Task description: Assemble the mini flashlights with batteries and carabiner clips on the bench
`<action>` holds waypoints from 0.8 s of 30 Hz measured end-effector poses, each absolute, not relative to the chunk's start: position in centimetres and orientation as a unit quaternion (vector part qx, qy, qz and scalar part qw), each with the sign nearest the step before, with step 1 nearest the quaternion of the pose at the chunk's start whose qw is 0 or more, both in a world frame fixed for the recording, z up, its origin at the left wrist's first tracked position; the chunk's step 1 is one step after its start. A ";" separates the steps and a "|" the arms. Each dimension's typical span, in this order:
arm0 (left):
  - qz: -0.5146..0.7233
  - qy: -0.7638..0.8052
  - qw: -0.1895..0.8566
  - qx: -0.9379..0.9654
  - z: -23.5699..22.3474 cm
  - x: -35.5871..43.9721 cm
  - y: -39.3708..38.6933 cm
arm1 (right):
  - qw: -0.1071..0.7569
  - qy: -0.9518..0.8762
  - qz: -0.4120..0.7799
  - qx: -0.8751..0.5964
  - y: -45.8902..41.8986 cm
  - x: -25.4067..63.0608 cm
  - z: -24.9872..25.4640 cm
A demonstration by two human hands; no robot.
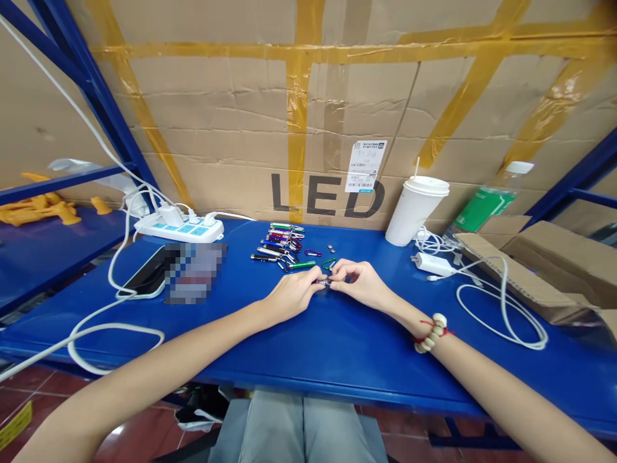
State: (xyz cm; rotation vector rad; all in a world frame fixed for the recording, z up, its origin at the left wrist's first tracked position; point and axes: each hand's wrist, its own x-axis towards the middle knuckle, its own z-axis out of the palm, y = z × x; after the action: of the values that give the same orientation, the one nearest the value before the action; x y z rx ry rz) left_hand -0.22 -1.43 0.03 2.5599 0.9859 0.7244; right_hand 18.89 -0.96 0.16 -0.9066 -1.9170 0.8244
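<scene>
My left hand [296, 294] and my right hand [359, 283] meet above the table, both with thumb and fingers pinched. Between them is a small purple-and-silver flashlight [322, 280], mostly hidden by the fingertips, so I cannot tell whether it is whole. Just beyond my left hand lies a green flashlight tube [302, 265]. A green carabiner [328, 263] rests beside my right fingertips, and a purple carabiner [313, 253] lies farther back. Small round button cells [331, 248] sit near it. Several keychain flashlights [277, 243] with carabiners are lined up behind my left hand.
On the left are a power strip [180, 228], a phone [147, 273] and white cables. A white paper cup [417, 209], a charger [432, 263], a green-labelled bottle [486, 206] and an open cardboard box [525, 276] stand right. A large carton [231, 128] walls the back.
</scene>
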 end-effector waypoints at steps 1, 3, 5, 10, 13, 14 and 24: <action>0.256 0.348 0.143 0.891 0.1 -0.2 -1.4 | 0.422 -0.761 0.330 -0.366 -1.0 18.8 0.1; 0.264 0.359 0.133 0.885 0.2 -0.2 -1.4 | 0.427 -0.746 0.347 -0.374 -1.0 18.7 0.1; 0.272 0.372 0.136 0.877 0.3 -0.1 -1.4 | 0.433 -0.723 0.380 -0.382 -1.0 18.5 0.0; 0.278 0.384 0.146 0.868 0.3 -0.1 -1.0 | 0.430 -0.669 0.446 -0.410 -0.9 18.3 -0.3; 0.268 0.388 0.137 0.871 0.3 -0.1 -0.8 | 0.409 -0.657 0.462 -0.433 -0.8 18.4 -0.3; 0.263 0.391 0.136 0.872 0.4 -0.1 -0.9 | 0.402 -0.655 0.466 -0.439 -0.8 18.5 -0.3; 0.271 0.395 0.128 0.869 1.1 0.2 -1.4 | 0.388 -0.640 0.479 -0.459 -0.8 18.2 0.3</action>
State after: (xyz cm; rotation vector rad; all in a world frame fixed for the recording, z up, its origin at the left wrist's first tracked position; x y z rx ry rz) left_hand 0.19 -1.41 1.08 2.5269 1.1484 0.7874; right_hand 18.19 -0.80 0.29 -1.1684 -1.6291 1.2177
